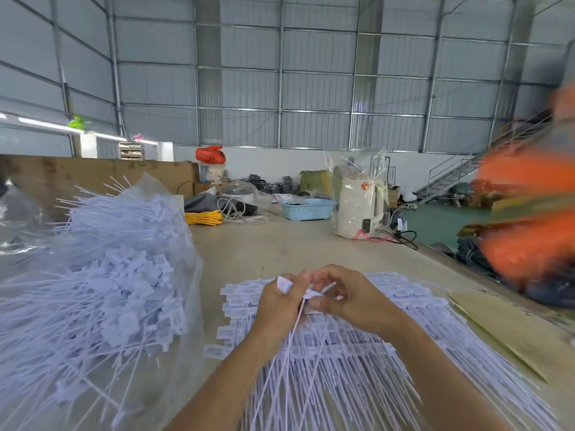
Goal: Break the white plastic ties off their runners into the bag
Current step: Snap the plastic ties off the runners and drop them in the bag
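Directly below us, our two hands meet over a table [280,244] in a large metal-walled hall; our left hand [280,301] has its fingers curled around a white plastic tie [306,293], with the tie's flat tag sticking up above the knuckles and its thin tail running down toward us; our right hand [351,298] pinches the same tie from the other side, thumb and fingers bent and closed on it; both hands touch at the fingertips. Beneath the hands lies a wide spread of ties on runners [357,353], rows of small printed tags at the far edge and long thin tails fanning toward the near edge; this spread covers the near middle and right of the table. To the left stands a clear bag [161,275], bulging with loose ties [102,275], tails poking out at its far top. Just right of the spread lies a sheet of cardboard [510,331]. Farther back on the table we see a blue basket [306,209], a white kettle [357,209] wrapped in clear film, and a yellow cord [203,218] coiled toward the left. At the far right edge a person in orange clothing [529,213] appears badly blurred.
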`<control>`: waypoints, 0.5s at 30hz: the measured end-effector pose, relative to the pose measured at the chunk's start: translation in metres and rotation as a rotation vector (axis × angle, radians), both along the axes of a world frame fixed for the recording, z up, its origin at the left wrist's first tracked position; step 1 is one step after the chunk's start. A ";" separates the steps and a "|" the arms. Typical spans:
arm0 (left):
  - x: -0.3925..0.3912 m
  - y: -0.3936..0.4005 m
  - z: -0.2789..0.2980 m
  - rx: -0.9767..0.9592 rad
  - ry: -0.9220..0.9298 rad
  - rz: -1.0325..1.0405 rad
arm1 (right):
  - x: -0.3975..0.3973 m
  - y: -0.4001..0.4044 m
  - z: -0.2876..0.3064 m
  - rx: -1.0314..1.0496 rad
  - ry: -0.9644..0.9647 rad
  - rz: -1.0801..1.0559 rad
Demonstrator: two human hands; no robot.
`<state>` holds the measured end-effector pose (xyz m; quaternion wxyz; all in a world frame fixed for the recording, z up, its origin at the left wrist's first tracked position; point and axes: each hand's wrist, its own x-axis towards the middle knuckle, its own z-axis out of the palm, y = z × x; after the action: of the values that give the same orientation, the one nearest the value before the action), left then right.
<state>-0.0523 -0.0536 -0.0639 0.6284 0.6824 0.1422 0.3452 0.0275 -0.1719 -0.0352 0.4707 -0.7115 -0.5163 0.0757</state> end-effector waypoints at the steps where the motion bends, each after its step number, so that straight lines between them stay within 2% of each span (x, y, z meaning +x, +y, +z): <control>1: -0.001 0.000 0.001 0.018 -0.013 0.008 | 0.001 0.000 -0.002 -0.032 0.000 0.012; 4: -0.004 -0.002 0.014 0.101 -0.020 0.163 | 0.003 0.001 -0.004 -0.033 0.049 0.028; 7: -0.019 0.004 0.048 -0.044 -0.195 0.307 | 0.007 -0.002 -0.003 -0.013 0.011 -0.019; 9: -0.041 0.017 0.079 -0.129 -0.345 0.290 | 0.010 -0.002 -0.004 -0.018 -0.007 -0.045; 11: -0.066 0.038 0.104 -0.103 -0.388 0.240 | 0.011 -0.001 -0.005 -0.030 -0.025 -0.054; 13: -0.088 0.067 0.116 0.009 -0.265 0.289 | 0.010 0.000 -0.004 -0.041 -0.047 -0.051; 15: -0.105 0.102 0.116 0.237 -0.015 0.477 | 0.009 0.001 -0.003 -0.040 -0.064 -0.051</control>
<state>-0.1573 0.0482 0.0516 0.4460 0.6961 0.2529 0.5026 0.0366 -0.1709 -0.0385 0.4415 -0.7358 -0.5110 0.0513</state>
